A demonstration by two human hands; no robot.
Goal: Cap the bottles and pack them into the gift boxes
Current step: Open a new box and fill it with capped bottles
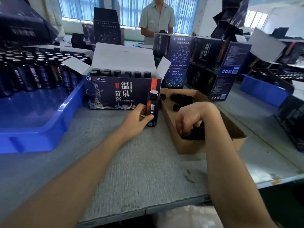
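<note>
My left hand (137, 118) grips a dark bottle (153, 106) standing upright on the grey table, its silver-sealed mouth uncapped. My right hand (189, 120) reaches down into a brown cardboard tray (185, 146), fingers curled over the black caps (197, 133) lying there; whether it holds one is hidden. More loose caps (180, 98) lie at the tray's far end. Behind the bottle stands an open dark gift box (121, 92) with white flaps, holding a row of capped bottles (121, 73).
A blue plastic bin (32, 119) sits at left, with several uncapped bottles (32, 69) massed at its far end. Stacked closed gift boxes (205, 63) stand behind the tray. A person (157, 20) stands across the table. Another blue bin (263, 91) is at right.
</note>
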